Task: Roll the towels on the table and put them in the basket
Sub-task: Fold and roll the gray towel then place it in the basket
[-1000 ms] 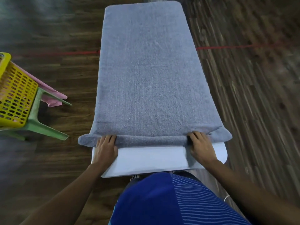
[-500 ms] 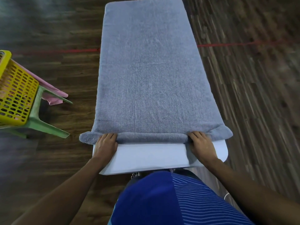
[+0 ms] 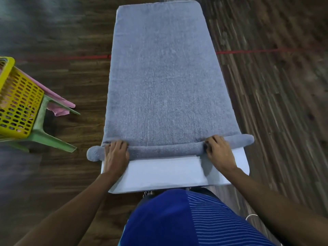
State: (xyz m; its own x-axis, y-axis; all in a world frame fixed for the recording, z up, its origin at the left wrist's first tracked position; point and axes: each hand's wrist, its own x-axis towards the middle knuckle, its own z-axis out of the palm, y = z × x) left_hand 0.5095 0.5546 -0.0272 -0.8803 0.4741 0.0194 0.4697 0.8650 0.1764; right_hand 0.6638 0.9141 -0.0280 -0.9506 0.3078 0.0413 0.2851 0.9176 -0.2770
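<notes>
Fingers of the left hand curl over the rolled near edge of the grey towel, low in the frame and left of centre. At lower right, the right hand grips the same roll, its fingers bent round it.

From the head view we see the towel spread flat up the long bench. Only a thin roll is formed at the near end, and both ends of it overhang the bench sides. The yellow basket sits at the left edge of the frame on a green stool, well apart from the bench, with a pink cloth showing beside it.

We judge the rolling barely begun. To do it well, we would push both hands forward evenly and hold the roll tight and square to the towel's long edges. That way it neither cones nor loosens before the lift to the basket.
</notes>
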